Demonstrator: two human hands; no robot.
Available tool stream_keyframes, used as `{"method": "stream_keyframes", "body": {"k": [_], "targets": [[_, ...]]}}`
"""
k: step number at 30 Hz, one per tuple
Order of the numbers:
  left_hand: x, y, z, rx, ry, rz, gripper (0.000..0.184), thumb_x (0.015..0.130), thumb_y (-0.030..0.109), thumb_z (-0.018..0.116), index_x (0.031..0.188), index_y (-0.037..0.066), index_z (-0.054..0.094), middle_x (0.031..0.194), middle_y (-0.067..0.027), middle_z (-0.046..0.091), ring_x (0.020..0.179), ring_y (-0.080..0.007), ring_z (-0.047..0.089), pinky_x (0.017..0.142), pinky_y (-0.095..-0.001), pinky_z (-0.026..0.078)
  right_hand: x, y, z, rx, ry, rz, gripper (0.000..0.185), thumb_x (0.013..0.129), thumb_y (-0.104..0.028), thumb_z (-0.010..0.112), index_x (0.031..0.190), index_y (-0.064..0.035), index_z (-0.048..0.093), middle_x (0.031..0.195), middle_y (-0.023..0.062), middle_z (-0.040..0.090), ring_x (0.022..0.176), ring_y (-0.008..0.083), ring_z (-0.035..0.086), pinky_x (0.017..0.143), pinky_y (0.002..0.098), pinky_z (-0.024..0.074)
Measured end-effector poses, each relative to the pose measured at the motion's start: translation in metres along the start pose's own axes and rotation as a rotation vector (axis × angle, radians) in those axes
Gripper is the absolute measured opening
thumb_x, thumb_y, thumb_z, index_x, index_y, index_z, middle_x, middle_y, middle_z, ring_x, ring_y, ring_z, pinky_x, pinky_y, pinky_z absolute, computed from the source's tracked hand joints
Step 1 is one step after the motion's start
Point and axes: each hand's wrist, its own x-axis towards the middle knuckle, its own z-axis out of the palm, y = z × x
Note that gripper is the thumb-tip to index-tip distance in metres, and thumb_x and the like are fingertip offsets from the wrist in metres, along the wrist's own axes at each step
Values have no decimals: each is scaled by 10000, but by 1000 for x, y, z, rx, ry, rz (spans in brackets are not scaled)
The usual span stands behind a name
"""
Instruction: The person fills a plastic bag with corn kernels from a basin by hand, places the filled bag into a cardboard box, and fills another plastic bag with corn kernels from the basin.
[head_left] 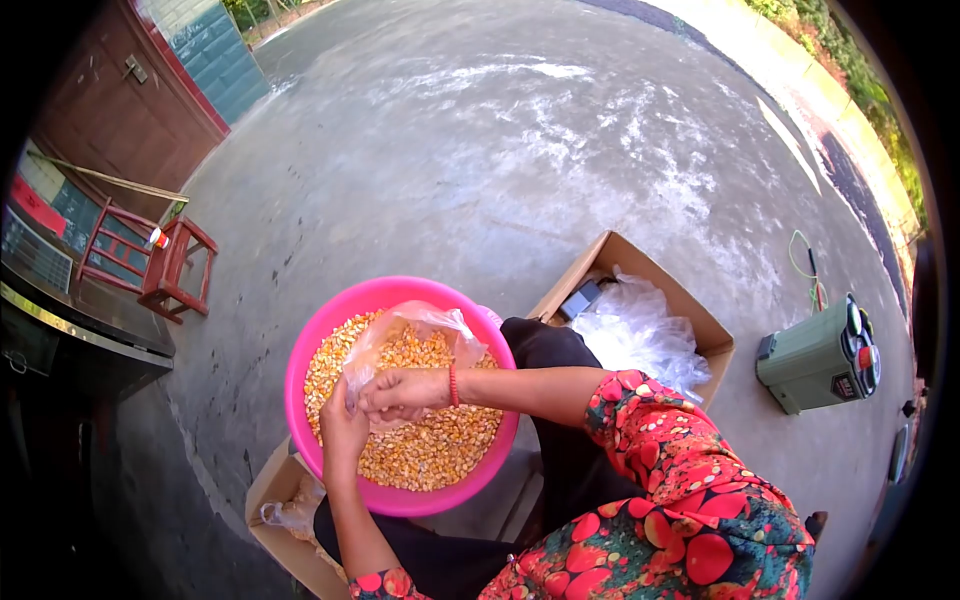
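Observation:
A pink basin point(303, 405) full of yellow corn kernels point(425, 460) stands between the person's knees. Over the kernels, a thin clear plastic bag point(432, 318) spreads out, its upper part loose. My left hand point(343, 415) is closed on the bag's edge at the left side of the basin. My right hand point(405, 390), with a red bead bracelet at the wrist, pinches the bag just beside the left fingertips. Parts of the fingers overlap, and the bag between them is partly hidden.
At the right, a cardboard box point(690, 300) holds clear plastic bags point(640, 335) and a dark block. Another box point(275, 490) sits at the lower left. A green sprayer tank point(812, 362) stands far right, a red wooden chair point(180, 265) at the left near a door point(130, 90).

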Motion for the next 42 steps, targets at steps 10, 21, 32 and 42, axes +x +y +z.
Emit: {"method": "stream_keyframes", "body": {"k": [10, 21, 32, 42], "targets": [[2, -10, 6, 30, 27, 99, 433, 792, 53, 588, 1215, -14, 519, 928, -237, 638, 845, -317, 652, 717, -374, 489, 5, -2, -30, -1153, 612, -1041, 117, 722, -154, 629, 704, -42, 601, 643, 125, 592, 601, 289, 593, 570, 373, 472], [1, -11, 5, 107, 38, 133, 437, 790, 69, 592, 1211, -24, 519, 959, -249, 633, 881, -349, 642, 740, -388, 486, 2, 103, 10, -1677, -77, -462, 168, 762, -188, 606, 756, -21, 592, 808, 166, 588, 777, 302, 616, 699, 432, 497], [0, -9, 2, 55, 27, 115, 426, 791, 66, 592, 1198, -37, 522, 977, -254, 629, 918, -355, 634, 771, -391, 484, 2, 97, 12, -1580, -225, -72, 221, 804, -231, 546, 827, -26, 629, 738, 177, 641, 691, 322, 633, 630, 430, 505], [0, -5, 2, 85, 2, 79, 396, 793, 68, 592, 1170, -40, 538, 961, -240, 635, 877, -335, 642, 747, -378, 485, -4, 41, 22, -284, -104, 372, 156, 827, -230, 551, 794, -98, 626, 620, -19, 523, 447, 46, 410, 391, 213, 301]]}}
